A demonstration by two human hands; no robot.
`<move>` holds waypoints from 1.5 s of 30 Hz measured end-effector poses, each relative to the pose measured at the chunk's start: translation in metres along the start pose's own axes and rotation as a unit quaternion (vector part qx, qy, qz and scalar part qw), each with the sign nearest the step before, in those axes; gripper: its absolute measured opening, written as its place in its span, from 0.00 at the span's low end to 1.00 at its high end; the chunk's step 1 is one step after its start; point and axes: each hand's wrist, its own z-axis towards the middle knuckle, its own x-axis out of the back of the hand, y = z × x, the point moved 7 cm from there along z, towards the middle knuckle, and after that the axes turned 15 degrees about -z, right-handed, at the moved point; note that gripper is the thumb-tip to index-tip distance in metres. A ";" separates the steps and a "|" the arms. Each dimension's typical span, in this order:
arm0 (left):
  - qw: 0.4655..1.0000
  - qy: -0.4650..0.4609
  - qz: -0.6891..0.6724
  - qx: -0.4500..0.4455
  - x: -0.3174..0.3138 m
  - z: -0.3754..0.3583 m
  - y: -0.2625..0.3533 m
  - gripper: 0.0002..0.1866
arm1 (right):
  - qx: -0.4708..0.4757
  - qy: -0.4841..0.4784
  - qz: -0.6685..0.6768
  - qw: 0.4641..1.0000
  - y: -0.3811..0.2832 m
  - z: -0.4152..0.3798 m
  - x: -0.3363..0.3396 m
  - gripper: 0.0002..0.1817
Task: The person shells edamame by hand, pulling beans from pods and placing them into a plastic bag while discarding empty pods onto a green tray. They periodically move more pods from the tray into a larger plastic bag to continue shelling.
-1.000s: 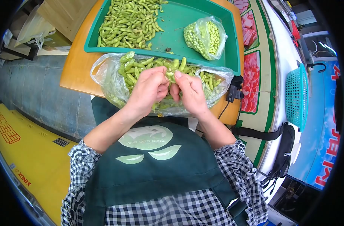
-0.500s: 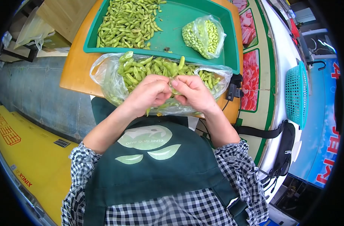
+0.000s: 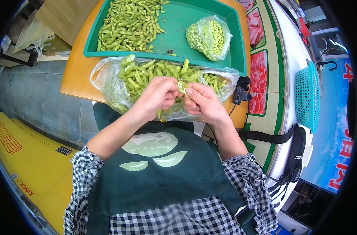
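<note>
Between my two hands is a green edamame pod [image 3: 182, 87], split so that its pale inside shows. My left hand [image 3: 158, 98] is closed in a pinch on the pod's left side. The thumb and fingers of my right hand [image 3: 204, 102] press on its right side. Just beyond and partly under both hands lies a clear plastic bag [image 3: 102, 74], opened wide and full of whole edamame pods [image 3: 137, 76]. My hands hide part of that heap.
A green tray [image 3: 178, 33] on the wooden table [image 3: 74, 74] holds a pile of pods [image 3: 127, 25] and a bag of shelled beans [image 3: 209, 38]. A small black device [image 3: 241, 94] sits at the table's right edge. Further right is a turquoise basket [image 3: 306, 98].
My hands have drawn slightly apart, and the pod between them now shows more, opened up. The view has shifted a little.
</note>
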 end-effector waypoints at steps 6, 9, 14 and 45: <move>0.998 0.014 0.059 0.004 -0.005 -0.002 0.005 0.14 | -0.005 0.199 -0.226 0.953 -0.021 -0.012 0.045 0.11; 0.999 0.002 -0.011 -0.037 -0.010 -0.005 0.008 0.18 | 0.075 0.208 -0.284 0.933 -0.043 -0.020 0.031 0.11; 0.980 0.014 -0.070 -0.187 -0.018 -0.010 0.030 0.15 | 0.224 0.146 -0.557 0.786 -0.068 -0.017 -0.058 0.09; 0.994 -0.046 0.038 -0.086 -0.012 -0.027 0.023 0.04 | 0.244 0.182 -0.552 0.776 -0.064 -0.005 -0.041 0.14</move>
